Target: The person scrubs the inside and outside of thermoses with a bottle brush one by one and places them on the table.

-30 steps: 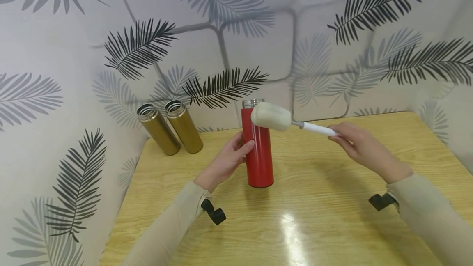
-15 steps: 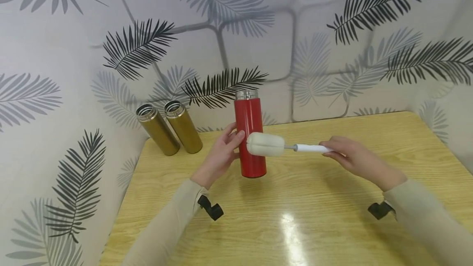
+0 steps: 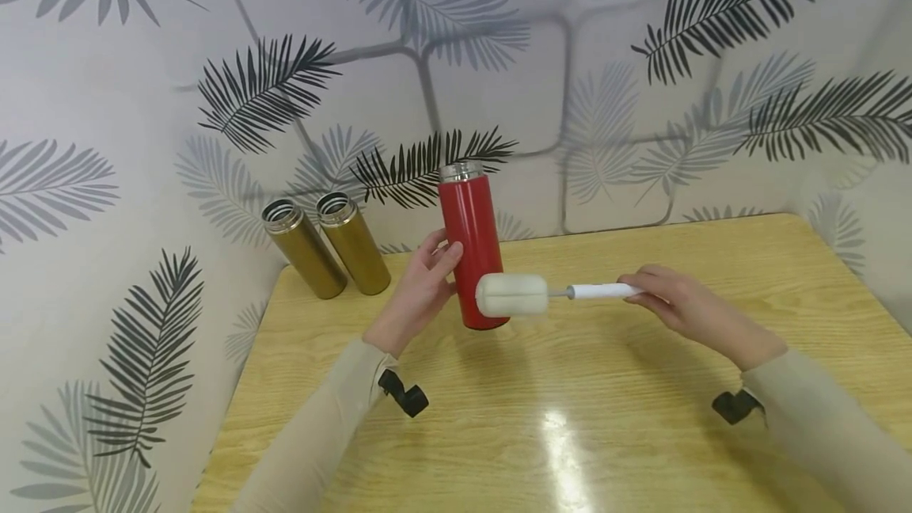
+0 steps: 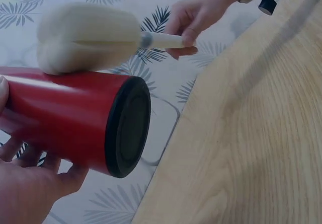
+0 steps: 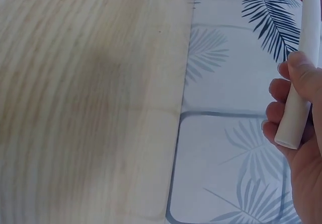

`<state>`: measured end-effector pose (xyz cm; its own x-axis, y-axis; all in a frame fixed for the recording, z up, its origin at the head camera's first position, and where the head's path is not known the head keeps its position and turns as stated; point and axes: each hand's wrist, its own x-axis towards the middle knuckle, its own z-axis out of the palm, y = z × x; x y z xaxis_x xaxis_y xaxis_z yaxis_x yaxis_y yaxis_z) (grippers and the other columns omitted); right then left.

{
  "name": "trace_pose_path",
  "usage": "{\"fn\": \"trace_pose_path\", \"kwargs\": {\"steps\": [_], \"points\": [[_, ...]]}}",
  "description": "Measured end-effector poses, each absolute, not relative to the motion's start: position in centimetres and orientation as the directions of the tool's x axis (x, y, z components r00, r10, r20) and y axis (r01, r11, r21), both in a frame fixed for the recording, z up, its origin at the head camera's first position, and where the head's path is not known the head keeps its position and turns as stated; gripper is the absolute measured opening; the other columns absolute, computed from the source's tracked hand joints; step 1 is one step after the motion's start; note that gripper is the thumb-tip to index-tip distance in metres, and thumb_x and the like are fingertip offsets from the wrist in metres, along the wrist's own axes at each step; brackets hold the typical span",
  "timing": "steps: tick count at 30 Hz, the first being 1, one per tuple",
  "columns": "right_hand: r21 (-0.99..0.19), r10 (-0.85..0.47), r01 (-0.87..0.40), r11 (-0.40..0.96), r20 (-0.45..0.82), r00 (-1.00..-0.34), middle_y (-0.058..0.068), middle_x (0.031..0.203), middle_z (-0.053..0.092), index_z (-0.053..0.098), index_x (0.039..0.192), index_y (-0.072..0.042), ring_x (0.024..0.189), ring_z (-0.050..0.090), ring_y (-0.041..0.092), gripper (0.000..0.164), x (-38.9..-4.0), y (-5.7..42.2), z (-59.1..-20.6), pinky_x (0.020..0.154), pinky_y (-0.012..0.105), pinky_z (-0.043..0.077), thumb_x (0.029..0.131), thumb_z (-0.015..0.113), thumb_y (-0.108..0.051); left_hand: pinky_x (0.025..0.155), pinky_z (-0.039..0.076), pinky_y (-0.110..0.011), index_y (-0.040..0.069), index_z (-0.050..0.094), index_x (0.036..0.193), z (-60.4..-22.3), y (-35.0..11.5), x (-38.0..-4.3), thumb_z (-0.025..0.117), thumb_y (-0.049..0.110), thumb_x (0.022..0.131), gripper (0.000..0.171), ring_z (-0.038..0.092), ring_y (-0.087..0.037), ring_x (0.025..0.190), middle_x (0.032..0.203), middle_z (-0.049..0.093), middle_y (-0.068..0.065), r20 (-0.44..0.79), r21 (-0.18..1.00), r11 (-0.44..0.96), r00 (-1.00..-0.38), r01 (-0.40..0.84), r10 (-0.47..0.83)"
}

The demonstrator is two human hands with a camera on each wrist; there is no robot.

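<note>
My left hand point(image 3: 420, 283) grips a red thermos flask point(image 3: 470, 228) around its middle. The flask has a bare metal neck at the top, carries no lid, and leans a little to the left above the table. In my right hand point(image 3: 673, 303) is the white handle of a bottle brush point(image 3: 513, 294) with a cream sponge head. The brush lies level, its sponge across the lower front of the flask. The left wrist view shows the sponge point(image 4: 85, 38) against the flask's side, near the black base point(image 4: 128, 128). Fingers and thumb wrap the brush handle point(image 5: 297, 103) in the right wrist view.
Two gold flasks without lids, one point(image 3: 306, 252) left of the other point(image 3: 355, 244), stand at the table's back left corner. Behind the wooden table point(image 3: 641, 434) rises a wall point(image 3: 499, 101) with a leaf pattern.
The red flask has risen and shifted left in my left hand, and now tilts. The brush has come down from near the flask's neck to its lower part.
</note>
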<state>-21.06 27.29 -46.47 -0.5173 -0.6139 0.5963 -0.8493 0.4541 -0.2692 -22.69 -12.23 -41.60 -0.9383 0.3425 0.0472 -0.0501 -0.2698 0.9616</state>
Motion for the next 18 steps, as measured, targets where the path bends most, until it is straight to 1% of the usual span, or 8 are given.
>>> {"fn": "trace_pose_path", "kwargs": {"steps": [2, 6, 8, 9, 11, 13, 16, 18], "points": [[-0.280, -0.597, -0.846, 0.454, 0.610, -0.521, -0.005, 0.092, 0.064, 0.071, 0.117, -0.002, 0.075, 0.046, 0.000, 0.028, -21.3, 27.4, -46.2, 0.062, 0.018, 0.041, 0.104, 0.061, -0.024, 0.112, 0.045, -0.054, 0.010, 0.037, 0.154, -41.8, -12.2, -22.7, 0.046, 0.016, 0.112, 0.044, 0.052, -0.025, 0.132, 0.145, 0.054, -0.013, 0.044, 0.965, -0.257, -0.930, -0.055, 0.366], [-0.276, -0.562, -0.843, 0.462, 0.644, -0.518, -0.005, 0.089, 0.064, 0.072, 0.115, -0.003, 0.072, 0.044, 0.000, 0.044, -21.9, 27.7, -45.5, 0.060, 0.018, 0.039, 0.106, 0.049, -0.040, 0.115, 0.042, -0.056, 0.010, 0.034, 0.159, -42.4, -12.3, -22.5, 0.045, 0.019, 0.112, 0.048, 0.046, -0.028, 0.139, 0.153, 0.046, -0.012, 0.027, 0.974, -0.214, -0.905, -0.072, 0.425], [-0.264, -0.547, -0.842, 0.470, 0.662, -0.513, -0.004, 0.088, 0.064, 0.072, 0.115, -0.002, 0.072, 0.044, 0.001, 0.049, -22.2, 27.8, -45.2, 0.060, 0.019, 0.040, 0.106, 0.046, -0.044, 0.116, 0.040, -0.057, 0.009, 0.032, 0.160, -42.6, -12.3, -22.4, 0.044, 0.017, 0.113, 0.050, 0.043, -0.030, 0.142, 0.157, 0.042, -0.013, 0.015, 0.973, -0.211, -0.890, -0.091, 0.455], [-0.261, -0.544, -0.842, 0.472, 0.665, -0.512, -0.003, 0.088, 0.064, 0.072, 0.115, -0.002, 0.072, 0.044, 0.002, 0.050, -22.2, 27.8, -45.0, 0.061, 0.019, 0.040, 0.106, 0.046, -0.044, 0.116, 0.040, -0.057, 0.009, 0.032, 0.161, -42.7, -12.3, -22.3, 0.044, 0.015, 0.112, 0.051, 0.042, -0.031, 0.143, 0.158, 0.041, -0.013, 0.008, 0.972, -0.210, -0.885, -0.102, 0.466], [-0.262, -0.538, -0.838, 0.478, 0.667, -0.515, -0.002, 0.090, 0.065, 0.071, 0.116, -0.002, 0.072, 0.045, 0.002, 0.043, -22.2, 27.9, -44.6, 0.062, 0.019, 0.040, 0.107, 0.051, -0.039, 0.118, 0.039, -0.055, 0.009, 0.031, 0.162, -42.9, -12.3, -22.2, 0.046, 0.010, 0.111, 0.054, 0.042, -0.031, 0.144, 0.160, 0.041, -0.013, -0.006, 0.969, -0.212, -0.876, -0.123, 0.481], [-0.264, -0.536, -0.834, 0.485, 0.664, -0.521, -0.001, 0.092, 0.066, 0.071, 0.117, -0.002, 0.073, 0.045, 0.003, 0.033, -22.1, 27.9, -44.3, 0.063, 0.020, 0.040, 0.106, 0.058, -0.030, 0.118, 0.040, -0.052, 0.009, 0.030, 0.162, -43.0, -12.2, -22.1, 0.050, 0.006, 0.108, 0.058, 0.044, -0.031, 0.143, 0.159, 0.042, -0.013, -0.019, 0.970, -0.202, -0.874, -0.133, 0.485], [-0.261, -0.531, -0.826, 0.500, 0.661, -0.531, -0.001, 0.093, 0.065, 0.071, 0.118, -0.001, 0.073, 0.045, 0.003, 0.032, -21.9, 27.9, -44.1, 0.062, 0.019, 0.040, 0.106, 0.058, -0.028, 0.115, 0.044, -0.047, 0.009, 0.032, 0.161, -43.0, -12.0, -21.8, 0.059, 0.005, 0.103, 0.064, 0.049, -0.031, 0.139, 0.154, 0.047, -0.015, -0.021, 0.982, -0.153, -0.874, -0.109, 0.486], [-0.259, -0.525, -0.825, 0.503, 0.666, -0.529, -0.001, 0.090, 0.064, 0.071, 0.117, 0.000, 0.072, 0.044, 0.003, 0.037, -21.9, 27.8, -44.0, 0.062, 0.019, 0.039, 0.107, 0.055, -0.032, 0.114, 0.046, -0.045, 0.008, 0.034, 0.159, -43.0, -11.8, -21.7, 0.064, 0.006, 0.100, 0.066, 0.051, -0.031, 0.137, 0.152, 0.049, -0.015, -0.020, 0.991, -0.103, -0.874, -0.080, 0.486]]}}
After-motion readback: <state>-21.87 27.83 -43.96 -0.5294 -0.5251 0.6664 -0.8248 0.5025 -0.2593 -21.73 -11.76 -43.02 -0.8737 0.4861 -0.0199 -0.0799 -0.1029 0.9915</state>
